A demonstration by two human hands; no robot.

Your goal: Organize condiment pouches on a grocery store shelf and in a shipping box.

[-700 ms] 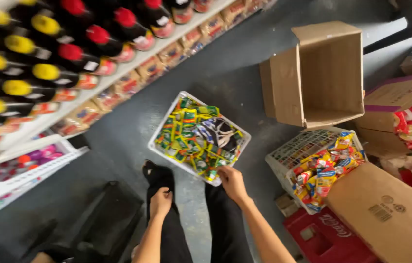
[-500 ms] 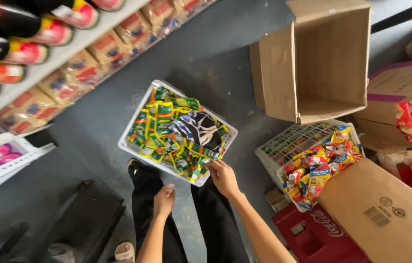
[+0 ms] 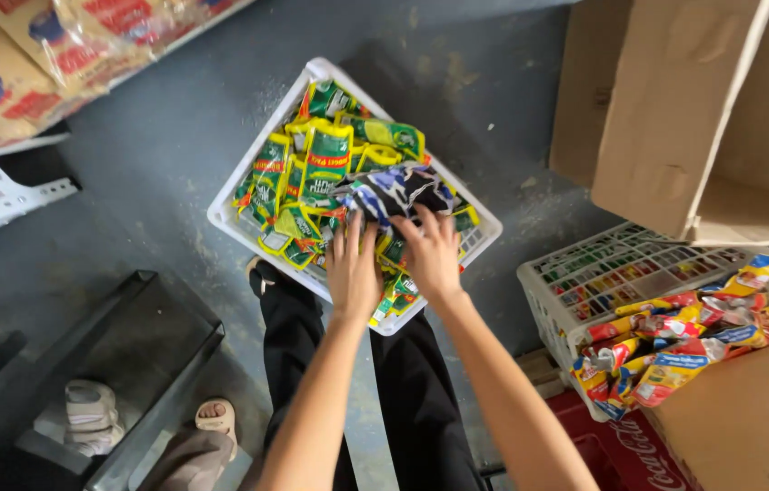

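A white plastic basket (image 3: 230, 223) sits on the grey floor in front of my legs, heaped with green and yellow sachets (image 3: 316, 168). On top of the heap lies a dark blue and white bundle of packets (image 3: 394, 191). My left hand (image 3: 353, 273) rests on the sachets at the basket's near side, fingers spread. Just to its right, my right hand (image 3: 432, 256) lies with its fingertips on the dark bundle. Neither hand has lifted anything.
A second white basket (image 3: 584, 273) with red and yellow sachets stands at the right, over a red crate (image 3: 621, 450). Open cardboard boxes (image 3: 675, 118) stand behind and beside it. Shelved packaged goods (image 3: 30, 64) are upper left. Another person's sandalled feet (image 3: 212, 420) are lower left by a black tray (image 3: 144, 355).
The view has tilted down and closer to the basket. My right hand left the basket's edge, my left hand rose from my leg, and both now rest on the packets.
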